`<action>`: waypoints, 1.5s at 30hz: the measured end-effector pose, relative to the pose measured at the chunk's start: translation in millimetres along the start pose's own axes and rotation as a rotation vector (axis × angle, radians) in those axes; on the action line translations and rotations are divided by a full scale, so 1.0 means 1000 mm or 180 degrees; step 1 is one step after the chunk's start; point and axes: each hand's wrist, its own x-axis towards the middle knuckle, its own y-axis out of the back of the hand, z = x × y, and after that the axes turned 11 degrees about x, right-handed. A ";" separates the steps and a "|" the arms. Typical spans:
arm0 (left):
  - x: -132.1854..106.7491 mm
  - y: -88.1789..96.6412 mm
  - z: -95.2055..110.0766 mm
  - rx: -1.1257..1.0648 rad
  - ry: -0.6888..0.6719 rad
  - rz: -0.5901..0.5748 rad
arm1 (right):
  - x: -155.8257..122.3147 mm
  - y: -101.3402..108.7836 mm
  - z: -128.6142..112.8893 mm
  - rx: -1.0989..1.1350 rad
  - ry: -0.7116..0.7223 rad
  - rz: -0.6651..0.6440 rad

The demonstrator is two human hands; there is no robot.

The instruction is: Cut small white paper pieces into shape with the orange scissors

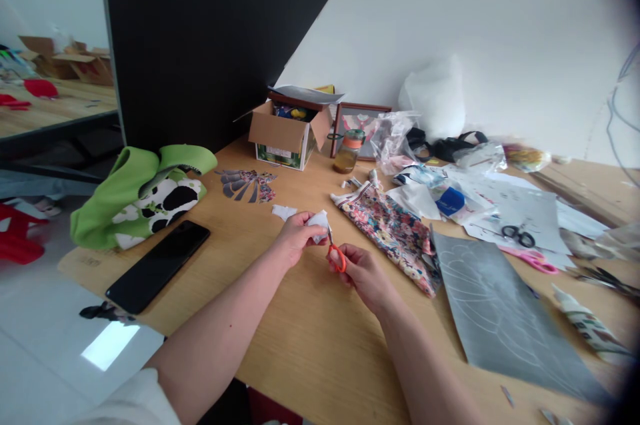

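My left hand (295, 236) pinches a small white scrap of cloth or paper (318, 222) above the wooden table (310, 338). My right hand (364, 273) is closed on small orange-handled scissors (337, 256), whose blades point up into the white scrap. The two hands are close together at the middle of the table. Just to the right lies a strip of flowered cloth (395, 228). Another small white scrap (283, 212) lies on the table behind my left hand.
A black phone (159, 264) and a green bag (143, 192) lie at the left. An open cardboard box (290, 126), a jar (349, 150), a grey sheet (500, 315), black scissors (519, 234), pink scissors (536, 260) and papers crowd the back and right.
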 end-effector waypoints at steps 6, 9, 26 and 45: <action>0.000 0.000 -0.001 -0.0014 -0.0046 -0.0036 | 0.001 0.001 0.002 0.0086 -0.0035 0.0010; 0.000 0.000 -0.002 -0.0006 -0.0052 -0.0045 | 0.000 0.001 0.002 0.0090 -0.0054 0.0012; 0.001 -0.003 0.000 -0.0014 0.0107 0.0005 | 0.001 0.000 -0.002 0.0033 -0.0114 0.0062; 0.003 -0.002 -0.005 0.0008 -0.0057 -0.0001 | 0.002 0.002 0.002 -0.0032 -0.0129 -0.0048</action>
